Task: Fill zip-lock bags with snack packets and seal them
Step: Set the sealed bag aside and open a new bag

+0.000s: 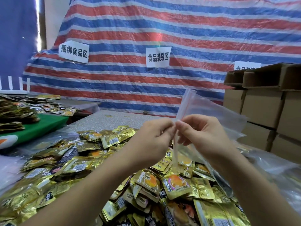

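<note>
A clear zip-lock bag (210,115) is held up over the table, its zip strip running steeply from upper right down to the middle. My left hand (153,139) and my right hand (202,136) both pinch the zip strip where their fingertips meet, thumbs and forefingers curled on it. The bag's body hangs to the right behind my right hand; whether it holds packets I cannot tell. Below the hands lies a large heap of gold snack packets (104,160) spread across the table.
Stacked cardboard boxes (263,105) stand at the right. A green board (40,126) with more gold packets lies at the left. A striped tarp (162,30) with paper signs hangs behind. Loose clear plastic bags (276,162) lie at the right edge.
</note>
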